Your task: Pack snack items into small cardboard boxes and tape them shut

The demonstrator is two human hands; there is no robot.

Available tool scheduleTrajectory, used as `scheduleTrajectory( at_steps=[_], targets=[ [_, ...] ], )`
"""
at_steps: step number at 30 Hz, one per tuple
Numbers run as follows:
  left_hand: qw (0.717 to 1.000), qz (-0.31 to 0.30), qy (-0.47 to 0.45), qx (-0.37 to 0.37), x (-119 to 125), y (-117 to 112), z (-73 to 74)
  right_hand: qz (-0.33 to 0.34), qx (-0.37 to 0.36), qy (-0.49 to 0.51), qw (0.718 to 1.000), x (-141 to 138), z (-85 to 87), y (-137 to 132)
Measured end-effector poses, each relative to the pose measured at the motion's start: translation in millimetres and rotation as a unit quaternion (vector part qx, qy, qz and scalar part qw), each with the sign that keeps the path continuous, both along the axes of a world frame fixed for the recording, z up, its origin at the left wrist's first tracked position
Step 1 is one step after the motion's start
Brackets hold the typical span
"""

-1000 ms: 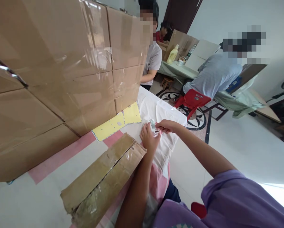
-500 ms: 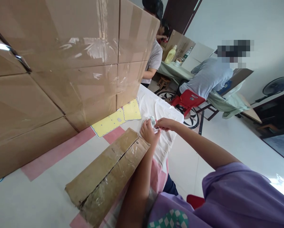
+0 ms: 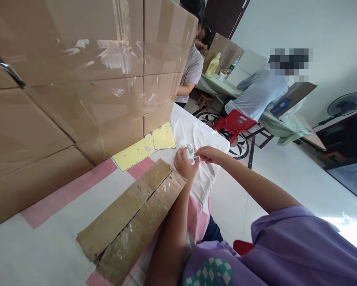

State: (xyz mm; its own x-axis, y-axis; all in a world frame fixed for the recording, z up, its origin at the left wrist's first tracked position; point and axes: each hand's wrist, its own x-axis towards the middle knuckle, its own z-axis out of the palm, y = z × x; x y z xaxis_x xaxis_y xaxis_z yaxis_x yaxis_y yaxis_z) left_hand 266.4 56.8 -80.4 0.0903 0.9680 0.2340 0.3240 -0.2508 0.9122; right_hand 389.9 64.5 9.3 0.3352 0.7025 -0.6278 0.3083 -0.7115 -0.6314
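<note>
Both hands pinch a small silvery item (image 3: 191,150), left hand (image 3: 183,163) curled beneath, right hand (image 3: 207,154) beside it.

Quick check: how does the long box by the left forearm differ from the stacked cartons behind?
The long box lies low on the table; the stacked cartons rise high. The long box is worn, its tape wrinkled over a split seam; the stacked cartons are smooth under glossy tape. The long box lies beside the left hand, closed on a small item; the stacked cartons stand farther off. Both are taped brown cardboard.
</note>
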Motion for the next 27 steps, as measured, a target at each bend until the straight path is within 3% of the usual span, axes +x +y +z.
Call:
scheduleTrajectory(
  at_steps=[8,12,17,22,27],
  targets=[
    [1.000,0.008,-0.021,0.014,-1.8,1.0,-1.1,0.042,0.113,-0.042,0.992,12.3,-0.6,-13.4],
    [0.999,-0.006,-0.017,0.030,-2.1,0.2,-3.1,0.041,0.168,-0.086,0.981,14.6,-18.6,-24.2],
    [0.998,-0.019,-0.043,0.030,-5.5,3.1,-2.7,-0.008,0.252,-0.121,0.960,12.5,-49.0,-41.6],
    [0.996,-0.004,-0.086,-0.038,-7.2,4.9,-3.1,-0.031,0.362,-0.062,0.930,11.6,-74.5,-36.2],
    [0.992,-0.019,-0.060,-0.112,-6.8,-0.2,1.5,-0.023,0.430,0.019,0.902,14.3,-87.2,-21.2]
  ],
)
